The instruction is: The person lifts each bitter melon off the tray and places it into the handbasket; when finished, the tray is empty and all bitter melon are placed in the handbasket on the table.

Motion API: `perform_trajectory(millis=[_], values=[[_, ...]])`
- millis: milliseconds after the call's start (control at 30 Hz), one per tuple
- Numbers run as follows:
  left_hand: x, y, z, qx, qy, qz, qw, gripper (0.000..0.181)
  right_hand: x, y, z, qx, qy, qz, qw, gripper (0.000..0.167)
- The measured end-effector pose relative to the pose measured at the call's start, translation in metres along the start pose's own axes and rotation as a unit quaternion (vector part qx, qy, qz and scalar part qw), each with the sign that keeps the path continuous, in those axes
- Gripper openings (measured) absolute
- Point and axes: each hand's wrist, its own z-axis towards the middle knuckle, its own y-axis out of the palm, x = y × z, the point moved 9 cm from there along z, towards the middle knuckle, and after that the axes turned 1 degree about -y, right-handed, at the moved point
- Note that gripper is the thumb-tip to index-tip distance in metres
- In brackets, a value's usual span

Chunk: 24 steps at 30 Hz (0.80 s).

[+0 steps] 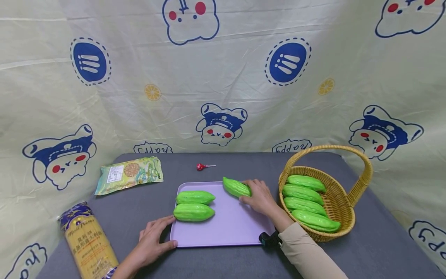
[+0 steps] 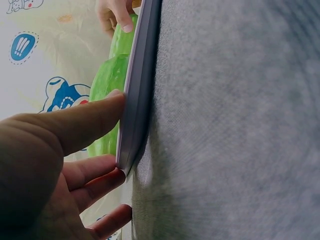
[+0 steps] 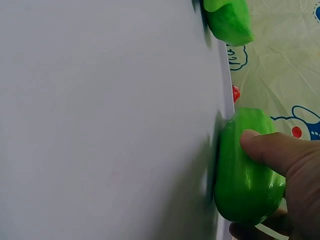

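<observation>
Backdrop [image 1: 223,73]: pale, cartoon-printed, upper frame
Desk [image 1: 223,263]: grey, lower frame
Left hand [image 1: 153,237]: grip relaxed, touching left edge of lilac tray [image 1: 237,232]
Tray: lower centre, two green gourds [image 1: 194,212] at left
Right hand [image 1: 262,199]: grip clasping another gourd [image 1: 234,186], lower centre
Basket [image 1: 339,203]: wicker, right, holding four gourds [image 1: 303,193]

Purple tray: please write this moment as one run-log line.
right hand: holds green gourd | left hand: touches purple tray | on tray: two more gourds | in basket: four gourds
</observation>
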Motion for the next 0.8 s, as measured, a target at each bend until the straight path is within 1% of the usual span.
perform_trajectory(millis=[133,300,433,500,633,800], values=[[0.000,0.000,0.000,-0.004,-0.006,-0.003,1.0000,0.062,0.000,-0.001,-0.002,0.003,0.000,0.004,1.0000,0.055],[-0.002,0.001,0.001,-0.009,-0.014,-0.008,0.9998,0.062,-0.005,-0.005,-0.006,0.014,-0.016,-0.002,0.9998,0.052],[-0.002,0.002,0.001,-0.010,-0.013,-0.007,0.9998,0.062,-0.007,-0.007,-0.008,0.013,-0.021,0.000,0.9997,0.050],[-0.002,0.002,0.001,-0.010,-0.013,-0.006,0.9998,0.062,-0.007,-0.006,-0.008,0.008,-0.016,0.006,0.9998,0.050],[-0.003,0.002,0.001,-0.010,-0.013,-0.006,0.9998,0.062,-0.006,-0.006,-0.008,0.006,-0.013,-0.001,0.9999,0.048],[-0.001,0.001,0.001,-0.006,-0.010,-0.008,0.9999,0.061,-0.011,-0.009,-0.011,0.010,-0.028,-0.003,0.9995,0.046]])
